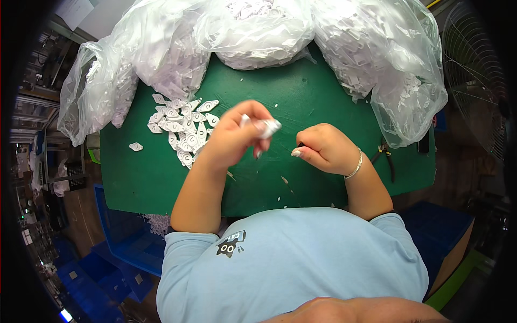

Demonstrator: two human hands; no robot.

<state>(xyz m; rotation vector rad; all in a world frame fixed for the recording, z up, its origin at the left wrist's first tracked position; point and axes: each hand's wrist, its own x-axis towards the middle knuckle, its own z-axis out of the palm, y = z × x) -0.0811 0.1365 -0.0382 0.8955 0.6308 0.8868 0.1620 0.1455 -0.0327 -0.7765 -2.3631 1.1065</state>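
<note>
My left hand (237, 137) is raised over the middle of the green table, slightly blurred. Its fingers are closed on small white plastic parts (269, 127), whose exact shape is smeared. To its right, my right hand (329, 149) is curled round a small black object, of which only a dark tip (300, 144) shows between thumb and finger; its kind is hidden. The hands are apart. Left of my left hand lies a loose heap of white diamond-shaped plastic pieces (173, 127), each with a curved mark. A single white piece (135, 146) rests farther left.
Clear plastic bags full of white parts line the far edge, at left (167, 54), middle (258, 46) and right (350, 59). Cutting pliers (389, 161) and a dark phone-like object (424, 143) lie at the right. Blue bins (121, 231) stand below the table (145, 183); a fan (476, 81) is at right.
</note>
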